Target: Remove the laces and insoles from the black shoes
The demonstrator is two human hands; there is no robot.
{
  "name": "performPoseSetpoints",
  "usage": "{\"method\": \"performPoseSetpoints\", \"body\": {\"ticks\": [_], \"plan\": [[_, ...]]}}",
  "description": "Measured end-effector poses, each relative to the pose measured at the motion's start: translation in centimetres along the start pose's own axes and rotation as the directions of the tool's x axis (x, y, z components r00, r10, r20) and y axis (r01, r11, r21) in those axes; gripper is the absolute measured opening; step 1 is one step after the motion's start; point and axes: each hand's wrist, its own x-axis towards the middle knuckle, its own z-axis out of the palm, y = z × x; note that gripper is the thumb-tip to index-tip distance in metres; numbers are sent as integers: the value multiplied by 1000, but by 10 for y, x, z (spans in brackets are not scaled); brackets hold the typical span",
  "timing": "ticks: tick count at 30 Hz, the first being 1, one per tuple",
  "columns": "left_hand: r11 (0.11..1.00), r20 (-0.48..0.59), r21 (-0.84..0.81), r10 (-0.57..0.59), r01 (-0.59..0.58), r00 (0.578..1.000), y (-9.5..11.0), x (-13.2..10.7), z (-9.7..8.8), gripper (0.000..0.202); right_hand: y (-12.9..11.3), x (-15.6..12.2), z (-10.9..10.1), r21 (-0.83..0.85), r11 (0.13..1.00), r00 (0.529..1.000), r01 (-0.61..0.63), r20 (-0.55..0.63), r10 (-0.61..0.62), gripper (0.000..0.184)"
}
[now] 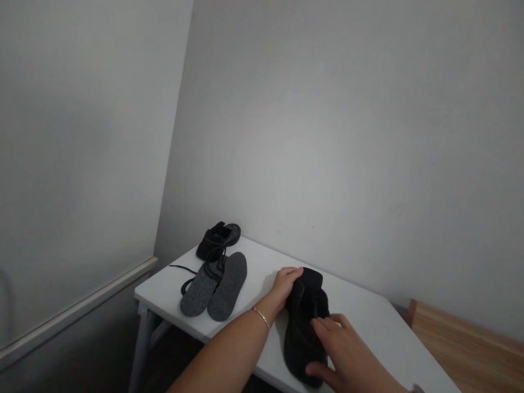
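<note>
A black shoe [302, 344] lies on the white table [262, 256], its opening upward and its rounded end toward me. At its far end a dark flap, which looks like the tongue, stands up. My left hand [285, 285] is closed on the shoe's far left side, thumb by the flap. Over the near right side of the opening is my right hand [338, 346], thumb and fingers spread apart against the shoe. Inside the shoe it is too dark to make out. Two grey felt-like insoles [227, 286] lie side by side to the left.
Another black shoe [215, 241] with loose laces [213, 265] sits at the table's far left corner, the laces trailing over one insole. A grey wall [319, 136] rises behind the table. Wooden boards [466, 338] show at the right, and a ledge [77, 311] runs along the left wall.
</note>
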Motion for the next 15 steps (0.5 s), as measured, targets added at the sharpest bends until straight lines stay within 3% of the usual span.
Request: {"method": "performPoseSetpoints", "body": {"ticks": [2,5,9,13,15], "plan": [[1000,-49,-25,4,-5,999,-4,4,-1,42,5,-1,0,60,998,1000,6,-14,-5,25],[998,-170,-53,16,-26,985,-8,13,-6,46,8,10,-9,263,965,993,-11,-110,41,18],[989,-383,-95,72,-117,921,-9,24,-20,38,16,46,-24,512,857,986,64,-164,24,13],[967,-553,-157,83,-201,829,-12,32,-35,27,24,99,-30,397,915,958,72,-284,47,7],[954,-588,-199,65,-223,806,-15,35,-38,23,23,127,-31,337,938,945,79,-326,38,6]]}}
